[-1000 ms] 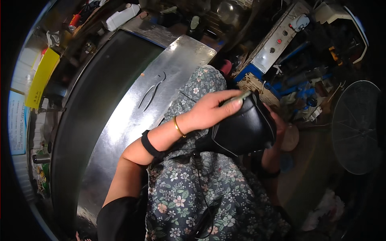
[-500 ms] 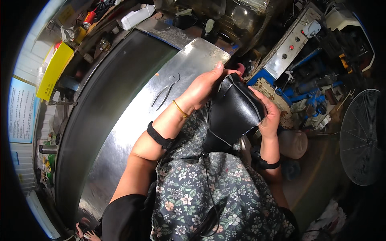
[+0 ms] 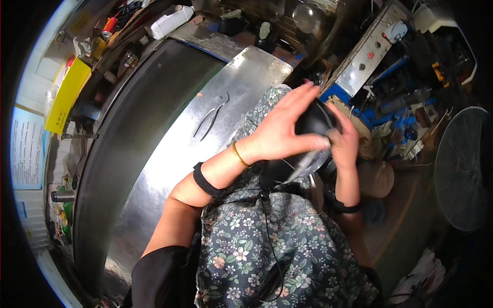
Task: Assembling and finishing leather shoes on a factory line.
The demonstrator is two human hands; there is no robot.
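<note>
- I see a shiny sheet-metal worktop (image 3: 169,169); bare apart from the pliers (image 3: 211,116).
- Pliers lie flat on it, handles spread, near its far end.
- Small orange speck (image 3: 199,94) just beyond pliers.

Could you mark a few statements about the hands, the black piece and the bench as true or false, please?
1. Both hands are on the black leather piece. True: the left hand lies flat over it and the right hand grips its far side.
2. The pliers are in the left hand. False: they lie untouched on the metal sheet.
3. The left wrist carries a gold bangle. True.
4. The white plastic bottle stands beside the pliers. False: it lies at the far end of the bench, well apart from them.
5. The fan is on the person's left. False: it is on the right.
</note>
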